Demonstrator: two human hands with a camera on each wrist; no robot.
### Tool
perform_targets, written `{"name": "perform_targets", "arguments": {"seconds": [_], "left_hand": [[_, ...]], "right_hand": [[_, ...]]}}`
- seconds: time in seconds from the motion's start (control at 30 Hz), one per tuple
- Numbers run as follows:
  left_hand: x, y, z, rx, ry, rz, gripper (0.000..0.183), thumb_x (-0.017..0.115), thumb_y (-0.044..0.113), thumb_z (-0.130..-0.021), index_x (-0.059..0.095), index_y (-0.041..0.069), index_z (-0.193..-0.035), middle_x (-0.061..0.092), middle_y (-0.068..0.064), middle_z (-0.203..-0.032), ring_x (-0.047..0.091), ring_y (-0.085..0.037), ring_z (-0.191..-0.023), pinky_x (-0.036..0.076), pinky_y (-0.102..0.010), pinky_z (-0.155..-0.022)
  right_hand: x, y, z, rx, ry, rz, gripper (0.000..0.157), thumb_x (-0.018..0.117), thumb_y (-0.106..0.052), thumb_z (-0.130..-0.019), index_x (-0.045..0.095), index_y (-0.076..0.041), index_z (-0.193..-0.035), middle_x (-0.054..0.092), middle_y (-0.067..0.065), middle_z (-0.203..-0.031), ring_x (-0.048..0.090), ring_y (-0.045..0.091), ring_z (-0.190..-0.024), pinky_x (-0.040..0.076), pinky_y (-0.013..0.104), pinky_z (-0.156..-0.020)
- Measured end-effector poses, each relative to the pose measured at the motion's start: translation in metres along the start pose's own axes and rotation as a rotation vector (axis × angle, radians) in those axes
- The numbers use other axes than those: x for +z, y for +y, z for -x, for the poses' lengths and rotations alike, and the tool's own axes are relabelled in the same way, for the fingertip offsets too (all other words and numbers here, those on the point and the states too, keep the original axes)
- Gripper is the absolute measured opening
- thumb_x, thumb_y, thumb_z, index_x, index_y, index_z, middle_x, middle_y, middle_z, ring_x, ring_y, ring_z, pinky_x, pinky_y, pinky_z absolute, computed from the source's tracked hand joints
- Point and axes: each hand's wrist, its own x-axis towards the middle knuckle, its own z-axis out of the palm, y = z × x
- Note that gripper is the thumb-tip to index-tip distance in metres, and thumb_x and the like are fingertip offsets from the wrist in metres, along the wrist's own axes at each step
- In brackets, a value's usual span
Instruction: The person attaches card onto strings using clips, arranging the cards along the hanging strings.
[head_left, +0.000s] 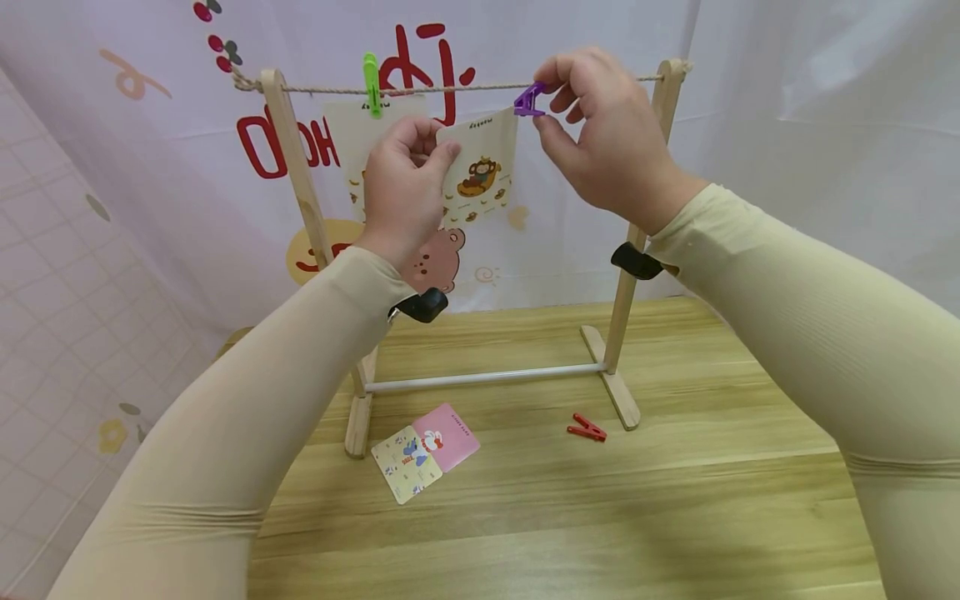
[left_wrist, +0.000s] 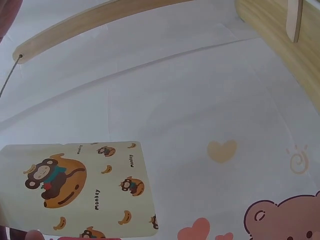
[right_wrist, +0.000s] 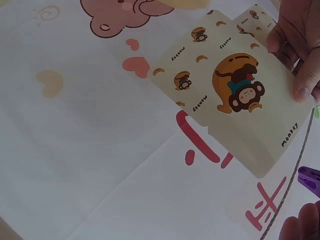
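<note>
Head view: the left hand (head_left: 408,183) pinches the monkey card (head_left: 480,167) between thumb and fingers at its upper left corner; the right hand (head_left: 611,125) pinches a purple clip (head_left: 529,101) by the card's opposite upper corner. The rope (head_left: 480,87) runs above the left fingers, where the card's near corner sits lower than its far one; clipped at this tilt, the card would probably hang crooked. Should the right fingers slip, the clip could drop to the worktop (head_left: 525,525) below them.

Left wrist view: the card extends from fingers mostly out of frame, whose hold cannot be judged here. Its far side is unsupported, so a nudge could swing it.

Right wrist view: the purple clip lies just beyond the right fingertips, apart from the card's corner; closing across that gap would likely catch rope alone.
</note>
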Motion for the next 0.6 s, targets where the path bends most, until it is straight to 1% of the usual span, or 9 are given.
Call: {"name": "perform_targets", "arguments": {"seconds": [0.2,0.37,0.6], "left_hand": [[-0.001,0.003,-0.001,-0.007,0.007,0.018,0.015,0.064,0.027,-0.087,0.061,0.018,-0.099,0.053,0.004,-0.087,0.05,-0.012,-0.077,0.041,-0.024,-0.064],[-0.003,0.004,-0.003,-0.016,0.01,0.008,0.015,0.063,0.028,-0.088,0.06,0.018,-0.099,0.052,0.004,-0.087,0.049,-0.012,-0.078,0.04,-0.024,-0.064],[-0.005,0.003,-0.007,0.002,0.02,0.009,0.016,0.062,0.029,-0.087,0.06,0.018,-0.098,0.051,0.005,-0.089,0.051,-0.011,-0.08,0.042,-0.024,-0.066]], "right_hand": [[0.0,-0.002,-0.006,-0.018,0.008,0.018,0.028,0.052,-0.019,-0.091,0.056,-0.001,-0.112,0.059,0.008,-0.108,0.053,0.014,-0.093,0.046,0.026,-0.081],[0.002,-0.005,-0.011,-0.031,0.024,0.019,0.028,0.051,-0.02,-0.091,0.057,-0.001,-0.112,0.059,0.007,-0.108,0.054,0.013,-0.093,0.045,0.024,-0.081],[0.004,-0.007,-0.019,-0.03,0.01,0.034,0.027,0.051,-0.021,-0.092,0.058,-0.003,-0.111,0.06,0.006,-0.109,0.054,0.012,-0.094,0.043,0.023,-0.081]]}}
